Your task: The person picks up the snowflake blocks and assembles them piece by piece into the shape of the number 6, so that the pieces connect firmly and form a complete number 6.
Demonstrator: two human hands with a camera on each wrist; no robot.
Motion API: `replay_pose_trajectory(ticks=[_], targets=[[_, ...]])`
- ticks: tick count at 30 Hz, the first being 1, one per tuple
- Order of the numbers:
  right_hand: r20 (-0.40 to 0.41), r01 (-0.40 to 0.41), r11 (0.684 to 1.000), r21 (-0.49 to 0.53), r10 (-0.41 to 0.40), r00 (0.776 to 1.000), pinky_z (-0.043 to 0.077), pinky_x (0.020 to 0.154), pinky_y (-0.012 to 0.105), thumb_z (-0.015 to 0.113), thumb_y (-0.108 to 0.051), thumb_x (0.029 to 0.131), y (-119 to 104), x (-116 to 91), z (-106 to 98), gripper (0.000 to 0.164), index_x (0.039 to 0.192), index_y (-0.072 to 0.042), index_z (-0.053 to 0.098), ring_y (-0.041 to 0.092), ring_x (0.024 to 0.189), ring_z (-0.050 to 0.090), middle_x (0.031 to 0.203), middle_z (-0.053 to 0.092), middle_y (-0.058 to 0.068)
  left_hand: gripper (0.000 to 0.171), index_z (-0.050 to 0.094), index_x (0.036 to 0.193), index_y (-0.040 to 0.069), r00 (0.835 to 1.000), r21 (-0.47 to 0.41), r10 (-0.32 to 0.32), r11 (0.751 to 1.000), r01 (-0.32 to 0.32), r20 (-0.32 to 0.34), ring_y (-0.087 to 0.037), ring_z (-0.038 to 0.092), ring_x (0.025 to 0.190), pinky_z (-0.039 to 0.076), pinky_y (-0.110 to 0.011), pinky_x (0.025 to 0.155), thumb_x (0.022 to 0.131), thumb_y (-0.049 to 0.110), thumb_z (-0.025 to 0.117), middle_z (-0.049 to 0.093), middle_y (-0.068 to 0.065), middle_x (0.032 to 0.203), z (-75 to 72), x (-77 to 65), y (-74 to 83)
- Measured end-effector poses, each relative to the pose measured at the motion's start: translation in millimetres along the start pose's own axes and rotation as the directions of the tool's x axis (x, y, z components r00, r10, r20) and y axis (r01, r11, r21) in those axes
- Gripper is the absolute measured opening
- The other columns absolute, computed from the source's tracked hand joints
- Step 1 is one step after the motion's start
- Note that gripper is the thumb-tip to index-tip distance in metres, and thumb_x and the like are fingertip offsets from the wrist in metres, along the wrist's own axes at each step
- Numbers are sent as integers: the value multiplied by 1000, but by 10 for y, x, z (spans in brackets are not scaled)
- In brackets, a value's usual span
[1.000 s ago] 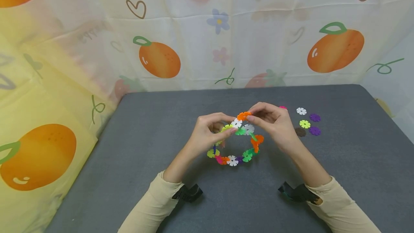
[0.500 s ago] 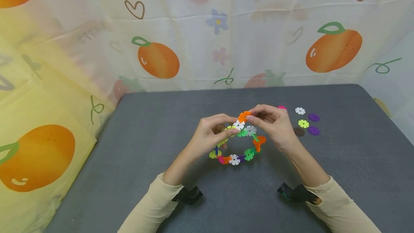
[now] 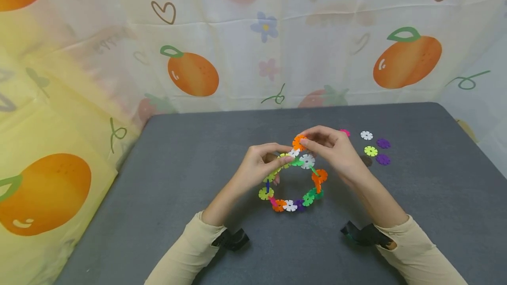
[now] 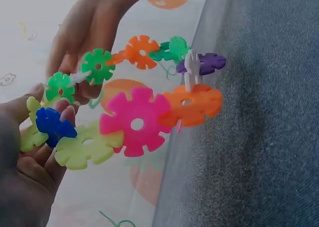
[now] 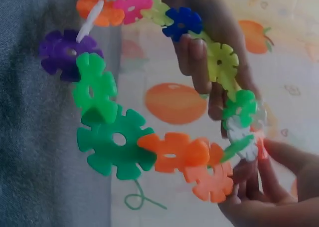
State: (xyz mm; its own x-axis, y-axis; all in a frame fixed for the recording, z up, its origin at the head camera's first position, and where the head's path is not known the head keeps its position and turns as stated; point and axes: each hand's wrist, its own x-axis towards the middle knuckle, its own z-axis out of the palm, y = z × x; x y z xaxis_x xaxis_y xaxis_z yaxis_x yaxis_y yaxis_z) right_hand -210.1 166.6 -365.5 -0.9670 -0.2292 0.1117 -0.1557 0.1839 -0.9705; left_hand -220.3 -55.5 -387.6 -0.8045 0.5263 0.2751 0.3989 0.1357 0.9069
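A ring of interlocking plastic snowflake discs in many colours hangs between the hands in the head view, its white disc [image 3: 290, 206] at the bottom. My left hand [image 3: 255, 166] grips the ring's upper left, thumb and fingers near a white disc [image 3: 293, 153]. Above that, my right hand [image 3: 330, 148] pinches an orange disc [image 3: 298, 143] that meets the white one; how deep their slots join cannot be told. The left wrist view shows the ring's pink disc [image 4: 119, 129] up close. The dark green disc [image 5: 104, 149] is nearest in the right wrist view.
Loose discs lie on the grey table [image 3: 190, 153] right of the right hand: white [image 3: 366, 135], yellow [image 3: 370, 151], purple [image 3: 383, 159], pink [image 3: 345, 133] and a partly hidden brown one [image 3: 366, 160]. A fruit-print cloth [image 3: 237, 56] hangs behind the table.
The ring's lower part has swung down a little. The orange disc has turned slightly and stands more upright. Both hands keep their hold, close to the same place.
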Motion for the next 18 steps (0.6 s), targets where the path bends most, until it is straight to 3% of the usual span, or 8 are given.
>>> replay_pose_trajectory(ticks=[3,6,10,15,18], targets=[[3,-65,997,42,65,998,55,82,26,67,-27,93,0,9,-8,20,102,-10,68,15,87,63,94,69,-7,23,70,114,7,999,-23,-33,999,34,22,-27,60,44,51,-34,44,93,16,66,64,-20,63,6,-3,-14],[25,-136,979,154,134,991,53,81,25,68,-22,93,11,20,2,6,90,-16,69,12,84,60,88,68,-10,24,70,115,6,997,-72,-62,995,65,33,-28,60,43,51,-35,43,95,16,64,65,-21,65,2,0,-37],[71,-193,944,266,181,981,50,77,23,66,-17,94,34,35,22,12,83,-21,70,11,81,57,85,68,-11,25,69,115,0,996,-119,-71,990,77,55,-25,59,41,51,-36,44,96,14,62,68,-24,74,-22,14,-75],[84,-184,945,269,167,982,50,70,22,66,-14,93,76,54,39,10,85,-18,71,11,74,57,83,68,-8,25,68,115,-3,990,-113,-92,988,104,104,-26,59,41,57,-37,53,96,12,61,66,-35,80,-60,29,-92],[69,-162,961,223,151,986,50,70,23,67,-16,93,79,51,35,6,89,-15,71,11,74,57,82,69,-8,26,68,116,0,983,-126,-126,982,142,131,-28,63,45,59,-38,61,96,15,63,68,-32,85,-68,39,-110]])
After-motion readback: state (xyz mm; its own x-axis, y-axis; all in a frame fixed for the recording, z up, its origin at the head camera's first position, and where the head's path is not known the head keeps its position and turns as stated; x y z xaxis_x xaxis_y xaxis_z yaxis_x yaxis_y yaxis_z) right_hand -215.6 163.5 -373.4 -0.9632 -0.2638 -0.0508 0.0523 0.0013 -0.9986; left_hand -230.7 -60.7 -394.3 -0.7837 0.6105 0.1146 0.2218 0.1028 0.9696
